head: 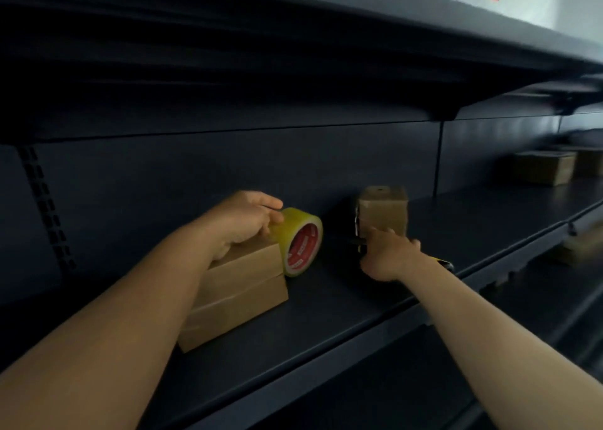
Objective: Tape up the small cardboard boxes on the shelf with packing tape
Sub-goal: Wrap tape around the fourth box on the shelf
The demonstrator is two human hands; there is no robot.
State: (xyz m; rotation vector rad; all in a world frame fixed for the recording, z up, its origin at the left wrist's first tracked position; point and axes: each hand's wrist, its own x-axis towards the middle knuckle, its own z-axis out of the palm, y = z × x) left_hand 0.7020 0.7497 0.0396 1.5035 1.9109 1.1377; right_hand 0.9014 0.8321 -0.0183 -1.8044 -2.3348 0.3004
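My left hand (243,220) grips a roll of clear packing tape (298,242) with a red core label, held against the right end of two stacked flat cardboard boxes (241,292) on the dark shelf (326,318). A small cardboard box (385,209) stands on end further right. My right hand (388,256) is closed at its lower front corner and holds a small cutter, whose yellow and black end pokes out behind the wrist. A thin strip of tape seems to run along the box's left edge.
More small cardboard boxes (545,167) sit far right on the same shelf. Another box (580,247) lies on the shelf below at the right. The upper shelf overhangs close above. A slotted upright (45,207) runs down the back panel at left.
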